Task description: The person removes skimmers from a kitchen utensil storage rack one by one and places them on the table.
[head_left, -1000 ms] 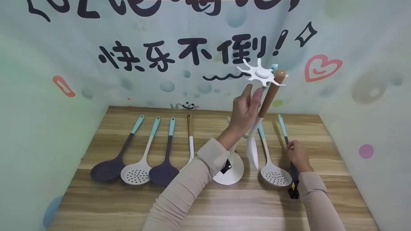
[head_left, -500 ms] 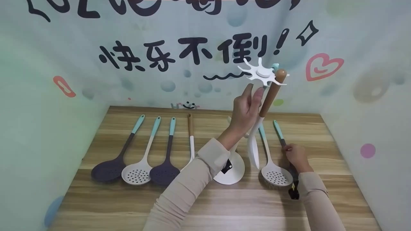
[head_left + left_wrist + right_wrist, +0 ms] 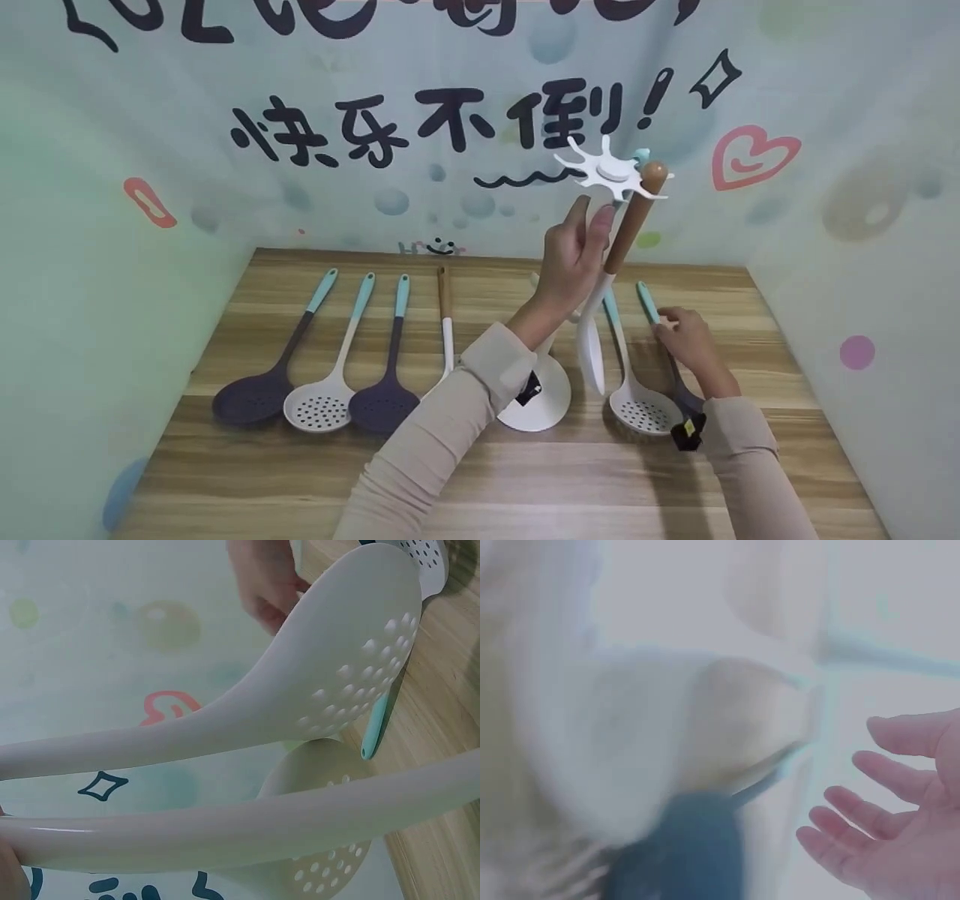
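My left hand (image 3: 568, 262) grips the post of a white utensil stand, just below its star-shaped hook top (image 3: 613, 172). A white-headed utensil with a wooden handle (image 3: 630, 232) hangs beside that hand. In the left wrist view a white slotted spoon (image 3: 337, 652) hangs near the white post (image 3: 225, 829). My right hand (image 3: 694, 345) is at the turquoise handle (image 3: 646, 300) of a dark kitchen utensil on the table, fingertips right at the handle. Its head is partly behind the wrist. The right wrist view shows the fingers spread; the dark head (image 3: 682, 847) is blurred there.
A white skimmer (image 3: 645, 412) lies left of the dark utensil. Across the table's left side are a dark skimmer (image 3: 251, 397), a white skimmer (image 3: 319, 409), another dark skimmer (image 3: 384, 405) and a wooden-handled utensil (image 3: 444, 292). The stand's round base (image 3: 551, 405) rests mid-table before the printed backdrop (image 3: 360, 217).
The dark utensil's handle end has shifted left and nearer. My right hand has loosened its grip and moved slightly up the handle. The left hand stays on the post.
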Tool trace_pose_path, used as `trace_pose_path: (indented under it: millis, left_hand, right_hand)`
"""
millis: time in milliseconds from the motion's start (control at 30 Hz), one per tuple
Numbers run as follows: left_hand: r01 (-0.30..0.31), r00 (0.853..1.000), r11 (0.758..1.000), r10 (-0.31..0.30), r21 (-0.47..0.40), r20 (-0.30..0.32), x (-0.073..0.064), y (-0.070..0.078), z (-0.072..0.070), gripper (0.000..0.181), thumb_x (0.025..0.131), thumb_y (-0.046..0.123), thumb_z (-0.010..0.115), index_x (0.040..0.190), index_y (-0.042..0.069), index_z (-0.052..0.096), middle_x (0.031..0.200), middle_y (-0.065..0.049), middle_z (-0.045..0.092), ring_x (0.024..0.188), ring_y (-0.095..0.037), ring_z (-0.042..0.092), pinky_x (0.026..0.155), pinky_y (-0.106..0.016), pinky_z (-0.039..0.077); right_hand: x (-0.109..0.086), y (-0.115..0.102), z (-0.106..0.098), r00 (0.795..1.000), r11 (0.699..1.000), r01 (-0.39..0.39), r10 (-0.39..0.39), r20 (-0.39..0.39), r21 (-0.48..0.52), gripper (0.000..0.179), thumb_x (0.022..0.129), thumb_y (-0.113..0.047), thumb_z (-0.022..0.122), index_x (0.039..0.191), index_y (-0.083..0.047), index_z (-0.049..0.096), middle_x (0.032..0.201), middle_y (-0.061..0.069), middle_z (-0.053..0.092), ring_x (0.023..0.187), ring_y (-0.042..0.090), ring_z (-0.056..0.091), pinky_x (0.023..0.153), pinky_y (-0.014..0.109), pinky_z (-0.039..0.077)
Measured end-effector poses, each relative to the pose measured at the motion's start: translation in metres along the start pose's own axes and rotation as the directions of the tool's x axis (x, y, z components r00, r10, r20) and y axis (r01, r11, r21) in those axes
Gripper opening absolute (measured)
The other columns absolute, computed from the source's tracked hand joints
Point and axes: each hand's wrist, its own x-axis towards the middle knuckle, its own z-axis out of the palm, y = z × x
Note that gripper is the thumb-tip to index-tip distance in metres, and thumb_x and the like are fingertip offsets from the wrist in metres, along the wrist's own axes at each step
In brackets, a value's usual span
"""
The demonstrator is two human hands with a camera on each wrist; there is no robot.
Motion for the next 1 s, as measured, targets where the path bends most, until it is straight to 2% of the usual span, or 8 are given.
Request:
trace_pose_path:
  millis: [133, 233, 333, 467, 567, 633, 733, 1000]
  left_hand:
    - [-0.004, 1.000, 1.000, 0.004, 0.011, -0.006, 0.000, 0.000, 0.000, 0.012, 0.096, 0.001, 0.044, 0.084, -0.001, 0.044, 0.055, -0.001, 0.038, 0.048, -0.005, 0.034, 0.046, -0.017, 0.027]
    - [-0.002, 1.000, 1.000, 0.002, 0.029, 0.002, 0.000, 0.000, 0.000, 0.012, 0.096, 0.002, 0.043, 0.084, 0.000, 0.043, 0.055, -0.001, 0.039, 0.049, -0.004, 0.034, 0.047, -0.017, 0.028]
    - [-0.005, 1.000, 0.999, 0.004, 0.035, 0.014, 0.000, 0.001, 0.000, 0.011, 0.096, 0.003, 0.043, 0.086, 0.000, 0.044, 0.055, -0.002, 0.039, 0.049, -0.004, 0.035, 0.047, -0.017, 0.029]
    - [-0.018, 1.000, 0.999, 0.017, 0.049, 0.002, 0.000, 0.001, -0.001, 0.011, 0.096, 0.003, 0.044, 0.085, 0.000, 0.044, 0.054, -0.002, 0.039, 0.049, -0.005, 0.036, 0.047, -0.017, 0.028]
    - [-0.021, 1.000, 0.998, 0.022, 0.060, -0.011, 0.000, 0.000, -0.001, 0.011, 0.096, 0.004, 0.044, 0.085, 0.000, 0.044, 0.054, -0.003, 0.039, 0.049, -0.005, 0.035, 0.047, -0.017, 0.027]
    - [-0.019, 1.000, 0.998, 0.019, 0.064, -0.011, 0.001, 0.000, -0.001, 0.011, 0.096, 0.005, 0.044, 0.086, 0.000, 0.044, 0.054, -0.003, 0.040, 0.049, -0.005, 0.035, 0.047, -0.017, 0.027]
    - [-0.004, 1.000, 0.998, 0.005, 0.066, -0.003, 0.000, 0.000, -0.002, 0.010, 0.096, 0.006, 0.044, 0.088, 0.001, 0.045, 0.055, -0.003, 0.040, 0.050, -0.005, 0.035, 0.048, -0.017, 0.027]
    - [-0.002, 1.000, 0.999, 0.002, 0.053, -0.001, 0.000, 0.001, -0.002, 0.011, 0.097, 0.006, 0.044, 0.087, 0.000, 0.045, 0.054, -0.002, 0.039, 0.049, -0.005, 0.035, 0.047, -0.018, 0.026]
  right_hand:
    - [-0.012, -0.040, -0.009, 0.991, 0.981, 0.098, -0.080, -0.111, 0.170, 0.042, 0.097, -0.018, 0.045, 0.132, 0.006, 0.042, 0.130, 0.028, 0.046, 0.117, 0.038, 0.047, 0.097, 0.047, 0.041]
    - [-0.026, -0.071, -0.014, 0.970, 0.929, 0.195, -0.136, -0.199, 0.315, 0.039, 0.098, -0.019, 0.046, 0.130, 0.003, 0.045, 0.124, 0.019, 0.053, 0.110, 0.021, 0.053, 0.095, 0.030, 0.044]
    - [-0.041, -0.097, -0.017, 0.940, 0.825, 0.314, -0.201, -0.274, 0.471, 0.035, 0.098, -0.015, 0.046, 0.127, 0.005, 0.046, 0.115, 0.010, 0.057, 0.102, 0.012, 0.057, 0.088, 0.020, 0.047]
    - [-0.059, -0.120, -0.015, 0.895, 0.653, 0.446, -0.311, -0.320, 0.613, 0.034, 0.097, -0.007, 0.046, 0.127, 0.009, 0.043, 0.112, 0.003, 0.058, 0.103, 0.015, 0.058, 0.087, 0.023, 0.049]
    - [-0.066, -0.129, -0.013, 0.856, 0.591, 0.515, -0.388, -0.341, 0.621, 0.035, 0.096, -0.002, 0.045, 0.128, 0.010, 0.042, 0.112, 0.003, 0.058, 0.105, 0.016, 0.057, 0.089, 0.024, 0.049]
    - [-0.069, -0.133, -0.010, 0.832, 0.569, 0.552, -0.423, -0.358, 0.610, 0.036, 0.095, 0.000, 0.045, 0.129, 0.010, 0.041, 0.113, 0.004, 0.057, 0.105, 0.017, 0.056, 0.090, 0.024, 0.048]
    - [-0.070, -0.136, -0.007, 0.814, 0.568, 0.579, -0.449, -0.369, 0.585, 0.039, 0.094, 0.002, 0.046, 0.131, 0.009, 0.039, 0.116, 0.005, 0.055, 0.107, 0.016, 0.055, 0.091, 0.022, 0.047]
    - [-0.065, -0.137, 0.004, 0.812, 0.605, 0.584, -0.445, -0.378, 0.542, 0.042, 0.091, 0.003, 0.052, 0.131, 0.010, 0.039, 0.114, -0.003, 0.056, 0.106, 0.010, 0.053, 0.089, 0.019, 0.046]
